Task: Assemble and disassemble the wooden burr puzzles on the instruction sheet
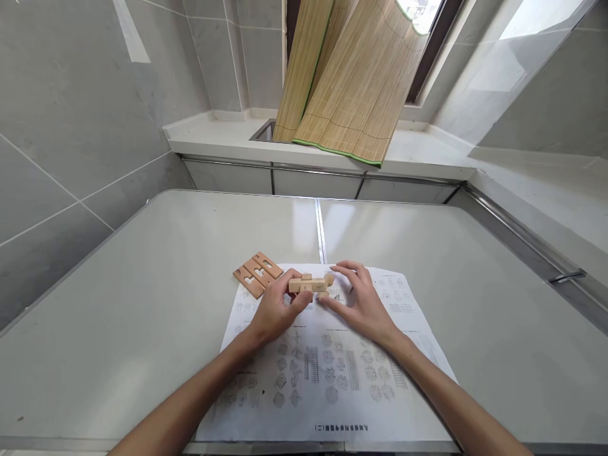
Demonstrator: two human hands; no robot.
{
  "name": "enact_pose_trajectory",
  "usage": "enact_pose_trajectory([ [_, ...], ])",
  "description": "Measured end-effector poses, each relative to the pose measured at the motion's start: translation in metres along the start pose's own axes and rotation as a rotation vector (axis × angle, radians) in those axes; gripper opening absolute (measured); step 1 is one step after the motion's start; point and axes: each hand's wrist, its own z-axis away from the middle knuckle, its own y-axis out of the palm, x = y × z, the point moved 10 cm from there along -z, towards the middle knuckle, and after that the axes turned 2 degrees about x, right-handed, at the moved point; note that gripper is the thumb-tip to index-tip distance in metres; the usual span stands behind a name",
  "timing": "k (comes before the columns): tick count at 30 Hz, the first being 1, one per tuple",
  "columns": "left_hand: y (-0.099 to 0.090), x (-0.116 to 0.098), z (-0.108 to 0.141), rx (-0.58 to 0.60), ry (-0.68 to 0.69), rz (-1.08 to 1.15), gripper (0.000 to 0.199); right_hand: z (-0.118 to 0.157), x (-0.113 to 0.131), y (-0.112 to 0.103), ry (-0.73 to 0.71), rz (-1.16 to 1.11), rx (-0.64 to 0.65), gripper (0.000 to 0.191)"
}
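A small cluster of wooden blocks [308, 285] is held above the printed sheet [399, 424], close to its far edge and nearer the far left corner than the far right. One long block lies across the cluster, and a rounded end juts out on the right.

The left hand [278, 304] pinches the blocks at their left end, thumb along the near side and fingers behind. The right hand [363, 304] is spread, thumb and fingers curved apart around the rounded end; whether a fingertip touches it is too small to tell.

Should the left pinch loosen, or the right hand push at an angle, a block could slip out and drop onto the sheet. A hard squeeze might jam the pieces instead, and the fingers hide part of how they fit.

Three flat slats [264, 278] with cut-outs lie side by side at the sheet's far left corner, just beside the left hand; a careless knuckle could scatter them. A dragging forearm could shift the sheet, which reaches almost to the near edge of the table [118, 285].

Beyond the table's far edge, a bamboo mat [351, 82] hangs over a counter [223, 144].
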Motion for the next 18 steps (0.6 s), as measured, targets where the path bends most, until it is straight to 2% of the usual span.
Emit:
enact_pose_trajectory([
  [2,0.001,-0.003,0.000,0.007,0.028,-0.023,0.031,-0.001,0.009,-0.008,-0.027,-0.105,-0.021,0.032],
  [4,0.003,-0.006,0.001,0.015,0.055,-0.038,0.031,-0.001,0.015,-0.008,-0.044,-0.199,0.019,0.023],
  [7,0.006,-0.010,0.001,0.029,0.079,-0.055,0.034,0.001,0.022,-0.001,-0.070,-0.261,0.104,0.024],
  [12,0.011,-0.014,0.002,0.064,0.100,-0.097,0.039,0.004,0.021,0.006,-0.043,-0.251,0.151,0.024],
  [18,0.006,-0.014,0.002,0.017,0.130,-0.269,0.044,0.003,0.019,0.010,0.031,-0.504,0.202,0.030],
])
